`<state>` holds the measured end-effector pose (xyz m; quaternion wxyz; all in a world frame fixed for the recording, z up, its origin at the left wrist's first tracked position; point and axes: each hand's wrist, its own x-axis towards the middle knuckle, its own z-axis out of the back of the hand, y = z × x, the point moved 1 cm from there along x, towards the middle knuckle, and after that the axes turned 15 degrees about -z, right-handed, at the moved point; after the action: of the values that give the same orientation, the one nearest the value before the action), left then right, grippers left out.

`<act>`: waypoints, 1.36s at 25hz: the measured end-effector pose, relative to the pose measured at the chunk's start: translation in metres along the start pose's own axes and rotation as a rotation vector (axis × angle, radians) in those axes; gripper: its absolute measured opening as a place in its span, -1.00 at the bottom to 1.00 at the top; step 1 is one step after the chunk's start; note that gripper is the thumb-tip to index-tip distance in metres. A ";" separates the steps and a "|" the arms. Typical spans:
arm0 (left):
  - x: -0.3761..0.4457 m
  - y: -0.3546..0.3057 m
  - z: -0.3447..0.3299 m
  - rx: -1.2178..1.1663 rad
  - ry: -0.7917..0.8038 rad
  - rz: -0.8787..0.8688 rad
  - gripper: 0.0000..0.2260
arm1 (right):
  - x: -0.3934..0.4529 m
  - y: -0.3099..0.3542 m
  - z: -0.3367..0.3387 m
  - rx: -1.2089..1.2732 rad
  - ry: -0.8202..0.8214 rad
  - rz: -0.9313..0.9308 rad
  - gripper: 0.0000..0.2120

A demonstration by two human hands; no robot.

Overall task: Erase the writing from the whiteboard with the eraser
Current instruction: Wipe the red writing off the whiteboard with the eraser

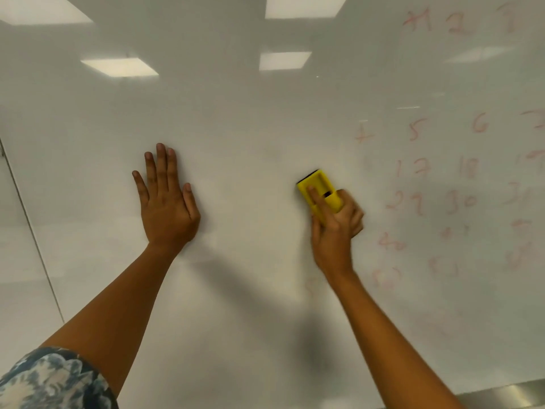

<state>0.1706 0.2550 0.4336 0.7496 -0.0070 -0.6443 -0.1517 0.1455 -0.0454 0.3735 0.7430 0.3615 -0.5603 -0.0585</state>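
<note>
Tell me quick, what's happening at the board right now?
Right hand gripping yellow eraser against whiteboard. Left hand flat, braced on board. Faint red numbers remain at right. Nothing in the way.

There is only one view, from a camera on the person's head. It looks forward, straight at the whiteboard (pixel 236 113), and it is close: the board fills almost the whole picture. The wide-angle lens bends the edges, so the left border of the board runs slanted. Both forearms come in from the bottom of the picture and reach away from the camera to the board, the left hand (pixel 166 199) left of the middle and the right hand (pixel 336 225) right of it. A metal ledge (pixel 507 395) shows at the bottom right corner.
</note>
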 end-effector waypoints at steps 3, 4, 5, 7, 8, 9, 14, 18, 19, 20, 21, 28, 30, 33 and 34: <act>0.001 -0.001 0.004 -0.016 0.028 0.003 -0.41 | -0.070 -0.004 -0.018 -0.079 0.183 0.196 -0.46; 0.000 -0.002 0.006 -0.019 0.039 0.004 -0.42 | -0.085 -0.011 -0.020 -0.100 0.225 0.219 -0.46; 0.000 -0.003 0.007 -0.017 0.048 0.006 -0.42 | -0.094 -0.018 -0.020 -0.131 0.249 0.235 -0.43; 0.000 -0.003 0.010 -0.018 0.074 0.015 -0.41 | -0.096 -0.029 -0.015 -0.237 0.250 0.336 -0.35; 0.000 -0.003 0.011 -0.023 0.089 0.015 -0.41 | -0.090 -0.033 -0.011 -0.290 0.222 0.397 -0.33; 0.000 -0.003 0.011 -0.027 0.103 0.013 -0.41 | -0.081 -0.037 -0.006 -0.313 0.180 0.414 -0.34; 0.000 0.001 0.012 -0.053 0.151 -0.006 -0.37 | 0.010 -0.074 0.033 -0.219 -0.122 -0.127 -0.45; 0.002 -0.001 0.015 -0.069 0.189 -0.009 -0.29 | 0.027 -0.061 0.028 -0.105 -0.239 -0.456 -0.55; 0.003 -0.004 0.016 -0.077 0.191 0.008 -0.27 | 0.023 -0.049 0.021 -0.072 -0.261 -0.519 -0.55; 0.003 -0.009 0.015 -0.086 0.193 0.031 -0.25 | 0.017 -0.033 0.012 -0.046 -0.268 -0.553 -0.55; 0.003 -0.014 0.015 -0.095 0.198 0.055 -0.23 | 0.009 -0.014 0.003 -0.031 -0.256 -0.542 -0.55; 0.007 -0.044 0.021 -0.154 0.115 0.182 -0.31 | -0.009 0.096 -0.026 -0.131 0.017 0.181 -0.42; 0.008 -0.063 0.020 -0.160 0.067 0.159 -0.36 | 0.015 0.093 -0.016 -0.207 0.049 0.399 -0.43; 0.023 -0.087 0.013 -0.173 0.072 0.019 -0.38 | 0.054 0.070 0.007 -0.218 0.033 0.350 -0.43; 0.034 -0.093 0.011 -0.172 0.070 -0.020 -0.38 | 0.068 0.061 0.015 -0.210 0.010 0.270 -0.44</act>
<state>0.1426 0.1612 0.4509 0.7667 -0.0596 -0.6024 -0.2138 0.1378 -0.0414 0.4652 0.7804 0.2034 -0.5910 -0.0148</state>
